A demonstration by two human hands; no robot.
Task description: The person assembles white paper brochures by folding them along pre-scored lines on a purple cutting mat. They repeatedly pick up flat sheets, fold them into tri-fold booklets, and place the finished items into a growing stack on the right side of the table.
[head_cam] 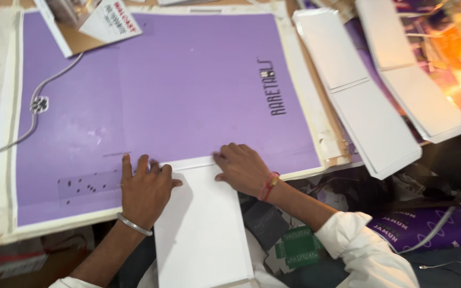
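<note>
A large purple sheet [188,80] with dark printed lettering lies flat across the worktable. A white rectangular board [201,229] overlaps its near edge and sticks out past the table toward me. My left hand [144,189], with a silver bangle at the wrist, presses flat on the purple sheet at the board's upper left corner. My right hand [241,168], with a pink thread band at the wrist, rests palm down on the board's upper right corner. Neither hand grips anything.
Stacks of white boards [369,101] fan out at the right, over purple printed sheets. A white cord [38,104] crosses the sheet's left side. A small printed card [110,21] lies at the top left. Dark bags and purple packaging [428,224] sit below the table edge.
</note>
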